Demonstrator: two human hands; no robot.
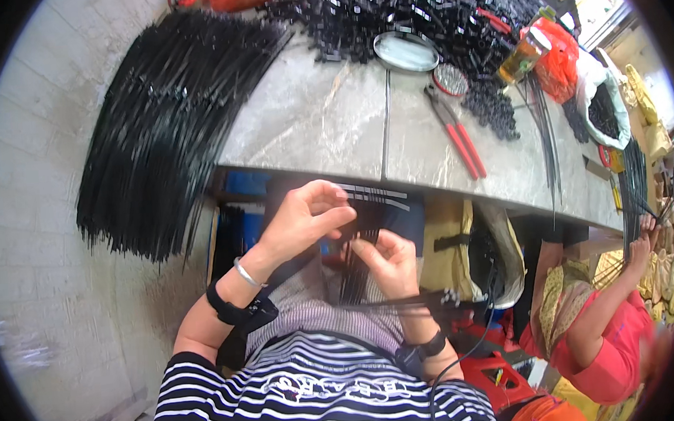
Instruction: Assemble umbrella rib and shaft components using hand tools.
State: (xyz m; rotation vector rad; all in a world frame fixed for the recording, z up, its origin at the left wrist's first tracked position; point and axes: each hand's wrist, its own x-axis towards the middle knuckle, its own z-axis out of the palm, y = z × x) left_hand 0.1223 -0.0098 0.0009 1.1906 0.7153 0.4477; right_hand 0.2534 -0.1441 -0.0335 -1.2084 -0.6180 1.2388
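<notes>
In front of my lap, just below the table edge, my left hand (312,214) has its fingers curled toward the thumb; what lies between the tips, if anything, I cannot make out. Right below it, my right hand (390,263) pinches thin black strips (351,280) between thumb and fingers. They hang down toward my lap. Pale flat bands (374,192) show behind the left fingertips. More dark strips (404,302) with small shiny ends lie across my right forearm.
A thick bundle of long black strips (155,137) overhangs the grey table (308,123) at left. Small black parts (386,11) are heaped at the back, near a clear dish (406,52), a red-rimmed round container (451,80) and red-handled cutters (460,135). A co-worker (603,341) sits at right.
</notes>
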